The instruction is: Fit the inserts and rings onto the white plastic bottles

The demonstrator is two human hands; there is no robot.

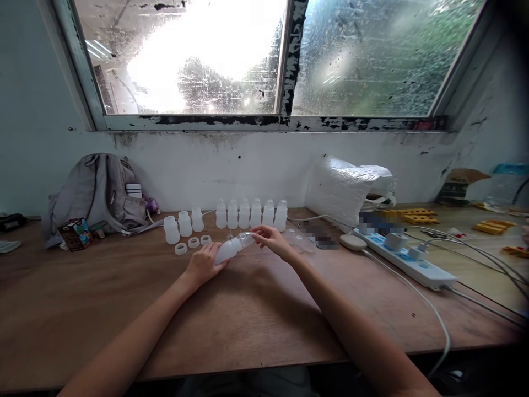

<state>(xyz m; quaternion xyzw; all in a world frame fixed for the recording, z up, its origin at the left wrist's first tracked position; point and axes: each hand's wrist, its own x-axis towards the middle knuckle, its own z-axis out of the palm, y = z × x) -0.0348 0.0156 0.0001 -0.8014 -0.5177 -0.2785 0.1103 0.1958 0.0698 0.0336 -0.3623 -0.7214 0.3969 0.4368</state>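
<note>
One milky bottle (227, 251) is held above the table (231, 314); the left hand (203, 262) is wrapped around its body, and the right hand (270, 240) pinches the clear cap (247, 238) at its top end, thumb and fingers close together. Behind the held bottle, six bottles with tops (244, 214) stand in a row. To its left and farther back stand three bottles without tops (185, 224), with three white rings (193, 242) lying just in front of them. To its right, past the right hand, are some clear cups (298, 240), too see-through to count. Farther left of the held bottle sit one gray backpack (97, 187) and one little brown box (75, 234). Farther right are one round white pad (352, 242), one long power strip (407, 259) with plugs in it, and one big plastic bag (339, 190). The right hand and its arm stand in front of some things on that side. The left fingers hide part of the held bottle. A dark flat thing (326, 237) right of it is blurred, and both arms are cut off at the bottom.
</note>
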